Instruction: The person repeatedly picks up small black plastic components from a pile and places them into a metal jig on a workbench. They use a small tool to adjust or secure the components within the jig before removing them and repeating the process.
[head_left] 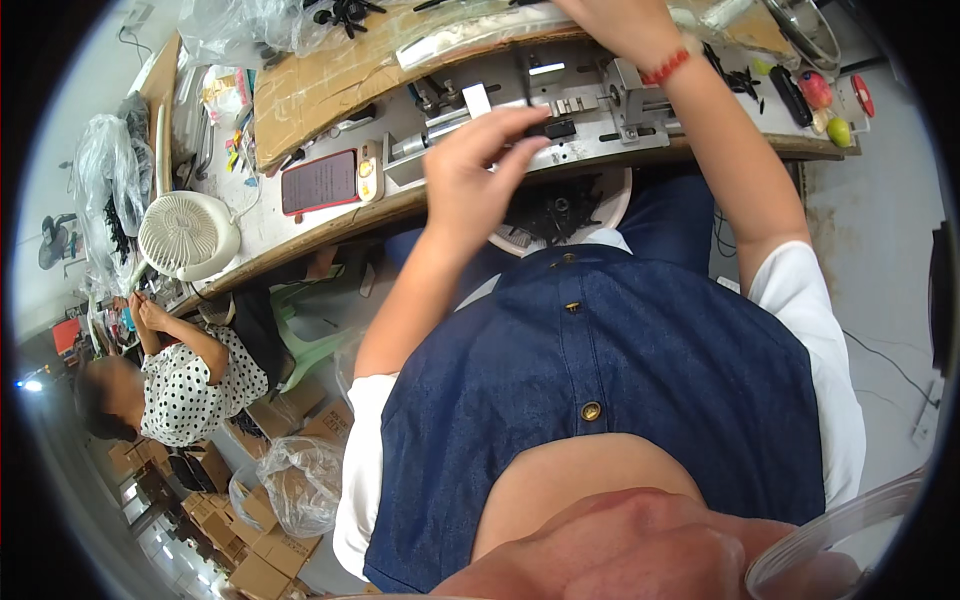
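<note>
My left hand (472, 172) is over the near side of a metal jig (632, 100) on the bench. Its thumb and forefinger are apart with a gap between them. Just right of those fingertips, a small black block (560, 130) sits on the jig. A silver cylinder (447, 124) lies along the jig, partly behind my left hand. A dark, blurred upright piece stands behind the fingertips. My right hand (632, 28) reaches over the jig to the far side, a red bead bracelet on its wrist. The top edge of the picture cuts off its fingers.
Below the bench edge, a white tub (612, 205) of black parts sits at my lap. Left on the bench are a phone (318, 183) and a white fan (188, 236). Cardboard (330, 90) lies behind. Another person (190, 390) works at far left.
</note>
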